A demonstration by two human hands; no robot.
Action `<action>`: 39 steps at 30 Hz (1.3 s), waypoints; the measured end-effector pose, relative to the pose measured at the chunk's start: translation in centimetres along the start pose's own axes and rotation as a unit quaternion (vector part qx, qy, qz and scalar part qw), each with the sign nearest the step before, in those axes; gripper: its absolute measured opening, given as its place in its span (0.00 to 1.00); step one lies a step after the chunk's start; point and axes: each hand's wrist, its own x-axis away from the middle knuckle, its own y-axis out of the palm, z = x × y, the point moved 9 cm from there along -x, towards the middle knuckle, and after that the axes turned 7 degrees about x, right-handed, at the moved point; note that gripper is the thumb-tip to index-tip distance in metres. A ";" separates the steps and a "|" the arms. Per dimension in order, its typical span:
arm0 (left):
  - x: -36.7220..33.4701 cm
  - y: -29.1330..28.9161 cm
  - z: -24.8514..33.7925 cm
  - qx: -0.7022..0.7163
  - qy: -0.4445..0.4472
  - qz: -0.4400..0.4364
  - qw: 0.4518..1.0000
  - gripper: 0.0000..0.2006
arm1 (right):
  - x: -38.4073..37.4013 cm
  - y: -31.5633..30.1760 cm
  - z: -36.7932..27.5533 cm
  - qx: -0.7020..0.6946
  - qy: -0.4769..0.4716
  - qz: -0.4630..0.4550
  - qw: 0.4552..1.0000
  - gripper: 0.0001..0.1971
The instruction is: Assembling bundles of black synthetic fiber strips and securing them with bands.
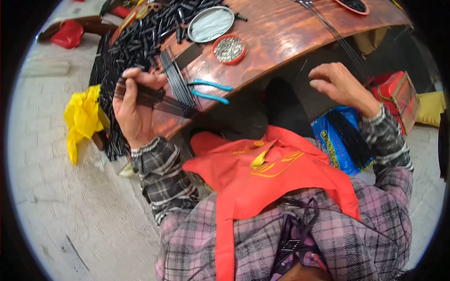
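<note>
My left hand [133, 107] is closed on a bundle of thin black rods [154, 97], pinched between thumb and fingers over the table's left front edge. The rods are smeared by motion and slant down to the right. Beyond them, more thin dark rods [176, 77] lie side by side on the table, next to pliers [211, 91] with teal handles. My right hand [335, 84] hangs in front of the table edge at the right, thumb and fingers loosely bent and apart, with nothing visible in it. Long thin metal rods [335, 35] stick out over the edge beyond it.
A large heap of short black tubes [150, 33] covers the table's left end. A metal dish of pale strips [211, 24] and a red bowl of small metal pieces [228, 49] stand nearby. A red box [396, 96], a blue bag [342, 140] and a yellow bag [84, 114] lie lower down.
</note>
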 end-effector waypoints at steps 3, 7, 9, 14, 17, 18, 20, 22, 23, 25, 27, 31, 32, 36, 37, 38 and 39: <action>0.6 -0.4 0.9 -0.001 0.008 0.009 1.000 0.11 | -0.3 1.9 -5.6 -0.074 -0.077 0.034 0.994 0.07; 0.0 0.2 0.3 0.017 0.021 -0.009 1.000 0.12 | -3.8 5.0 -11.4 0.047 -0.163 0.144 0.975 0.10; 0.6 0.4 0.5 0.018 0.026 -0.010 0.999 0.12 | -6.6 7.9 -13.8 0.121 -0.179 0.164 0.963 0.11; 0.5 1.0 0.3 0.034 0.038 -0.015 0.999 0.12 | -8.4 10.4 -14.7 0.173 -0.220 0.174 0.944 0.11; 0.8 1.9 0.6 0.029 0.049 -0.021 0.998 0.11 | -6.8 9.0 -13.3 0.174 -0.187 0.156 0.954 0.14; 0.7 2.4 0.3 0.025 0.051 -0.031 0.998 0.11 | -6.3 8.3 -12.8 0.183 -0.184 0.158 0.953 0.14; 1.1 2.9 -0.1 0.002 0.045 -0.030 0.999 0.11 | -6.4 7.5 -11.6 0.210 -0.117 0.125 0.963 0.14; 1.8 3.0 -1.3 -0.005 0.028 -0.030 0.999 0.10 | -6.4 6.4 -12.0 0.240 -0.133 0.112 0.955 0.13; 1.9 3.1 -1.5 -0.003 0.022 -0.039 0.999 0.10 | -6.8 5.6 -12.2 0.231 -0.124 0.095 0.960 0.12; 2.0 3.0 -1.2 -0.011 0.027 -0.040 0.999 0.10 | -7.9 3.1 -13.4 0.232 -0.129 0.132 0.955 0.10; 2.4 2.8 -0.6 -0.016 0.031 -0.033 0.999 0.11 | -10.8 0.6 -13.9 0.259 -0.141 0.218 0.930 0.05; 2.2 3.2 0.2 -0.021 0.050 -0.021 0.998 0.12 | -19.0 0.7 -10.9 0.254 -0.090 0.186 0.945 0.06; 1.9 3.7 0.2 -0.026 0.055 -0.019 0.998 0.12 | -20.9 1.0 -8.9 0.229 -0.097 0.187 0.950 0.06; 2.1 3.6 0.5 -0.021 0.037 -0.006 0.999 0.12 | -23.1 3.0 -7.8 0.227 -0.090 0.145 0.959 0.05; 2.3 3.5 0.5 -0.031 0.036 -0.006 0.999 0.11 | -22.9 3.0 -8.2 0.215 -0.107 0.161 0.957 0.04; 2.4 3.5 0.5 -0.039 0.035 -0.007 0.999 0.11 | -22.6 2.9 -8.6 0.203 -0.123 0.178 0.955 0.05; 2.4 3.6 0.5 -0.033 0.035 -0.001 0.999 0.11 | -22.6 3.5 -8.7 0.209 -0.134 0.143 0.958 0.05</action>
